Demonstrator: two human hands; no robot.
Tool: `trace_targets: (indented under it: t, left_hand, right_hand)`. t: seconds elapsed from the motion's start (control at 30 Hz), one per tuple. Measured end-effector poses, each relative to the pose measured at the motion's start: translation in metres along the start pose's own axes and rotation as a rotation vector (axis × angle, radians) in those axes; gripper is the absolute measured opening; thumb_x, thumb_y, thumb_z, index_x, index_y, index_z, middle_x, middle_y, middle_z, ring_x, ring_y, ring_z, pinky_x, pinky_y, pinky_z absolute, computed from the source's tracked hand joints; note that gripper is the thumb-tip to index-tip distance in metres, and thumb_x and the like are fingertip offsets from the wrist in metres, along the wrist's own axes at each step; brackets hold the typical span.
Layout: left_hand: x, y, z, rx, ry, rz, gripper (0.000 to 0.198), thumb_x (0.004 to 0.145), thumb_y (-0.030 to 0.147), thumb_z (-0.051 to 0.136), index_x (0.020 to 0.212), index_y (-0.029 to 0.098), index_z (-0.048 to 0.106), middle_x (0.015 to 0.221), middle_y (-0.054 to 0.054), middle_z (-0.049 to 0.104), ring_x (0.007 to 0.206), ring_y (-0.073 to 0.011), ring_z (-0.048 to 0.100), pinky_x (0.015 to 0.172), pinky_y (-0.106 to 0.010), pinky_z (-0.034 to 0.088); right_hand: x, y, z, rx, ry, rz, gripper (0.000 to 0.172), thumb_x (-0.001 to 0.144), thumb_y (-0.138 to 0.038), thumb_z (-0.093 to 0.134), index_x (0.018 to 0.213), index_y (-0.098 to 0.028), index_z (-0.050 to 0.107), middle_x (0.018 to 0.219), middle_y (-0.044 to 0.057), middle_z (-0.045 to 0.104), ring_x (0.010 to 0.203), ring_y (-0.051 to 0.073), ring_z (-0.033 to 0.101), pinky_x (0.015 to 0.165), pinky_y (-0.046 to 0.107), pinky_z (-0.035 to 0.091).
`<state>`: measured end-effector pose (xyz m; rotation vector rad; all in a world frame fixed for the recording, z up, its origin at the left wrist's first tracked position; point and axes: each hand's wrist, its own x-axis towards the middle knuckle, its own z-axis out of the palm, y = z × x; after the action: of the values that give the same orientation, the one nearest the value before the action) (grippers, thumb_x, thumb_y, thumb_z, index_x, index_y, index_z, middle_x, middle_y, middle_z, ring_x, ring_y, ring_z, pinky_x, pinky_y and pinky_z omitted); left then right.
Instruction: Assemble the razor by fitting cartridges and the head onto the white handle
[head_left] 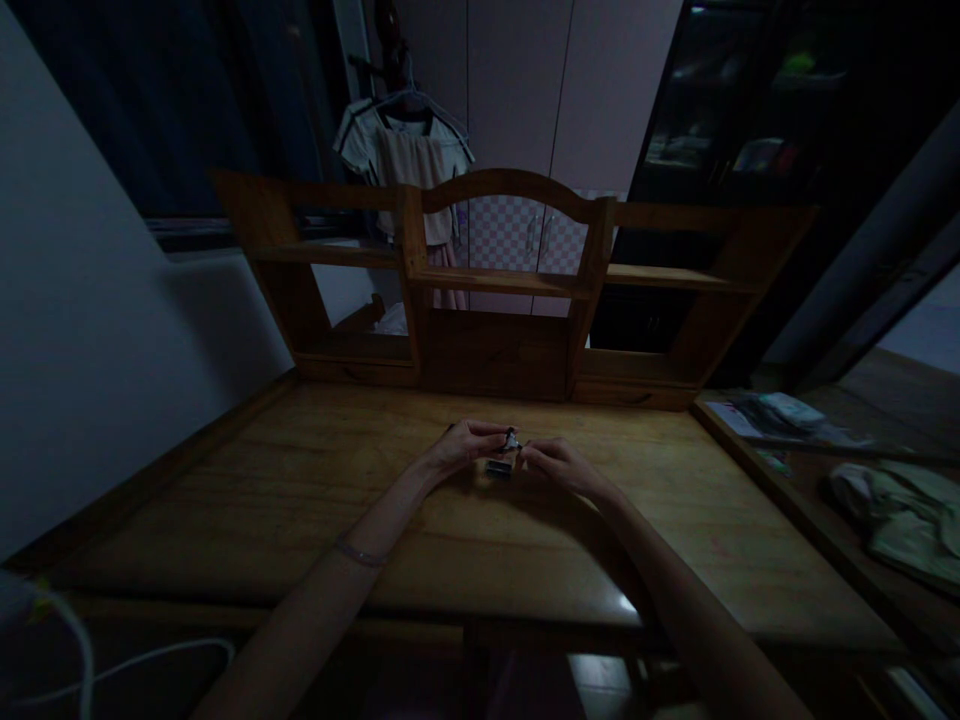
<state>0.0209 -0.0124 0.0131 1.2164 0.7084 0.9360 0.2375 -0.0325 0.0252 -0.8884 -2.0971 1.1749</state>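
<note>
Just above the middle of the wooden desk [360, 440], my left hand [469, 443] pinches a small dark-and-white piece [511, 440] between thumb and fingers. It is too small and dim to name. From the other side, my right hand [553, 463] comes up to it with thumb and fingertips pressed together at the piece's right end. Whether those fingertips hold a separate part, I cannot tell. Below the piece, between my hands, a small dark rectangular object [499, 468] with a pale edge rests on the desk. A thin bracelet [361, 552] circles my left wrist.
A wooden shelf unit [495, 355] with drawers stands along the desk's back edge. Papers [780, 412] and pale cloth [907, 520] lie on a surface to the right. A white cable [157, 655] hangs at lower left. Clothes [409, 150] hang behind the shelf.
</note>
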Motion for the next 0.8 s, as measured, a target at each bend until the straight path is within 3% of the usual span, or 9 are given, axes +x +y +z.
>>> trace_targets:
  t: [0.8]
  left_hand:
    - [0.006, -0.0027, 0.002, 0.007, 0.022, 0.001, 0.041, 0.067, 0.032, 0.076, 0.103, 0.013, 0.069, 0.107, -0.013, 0.067, 0.09, -0.0194, 0.063, 0.079, -0.03, 0.047]
  right_hand:
    - [-0.0008, -0.0039, -0.0063, -0.082, 0.062, 0.004, 0.051, 0.089, -0.056, 0.039, 0.084, -0.014, 0.067, 0.064, 0.0, 0.052, 0.058, 0.012, 0.045, 0.055, 0.023, 0.033]
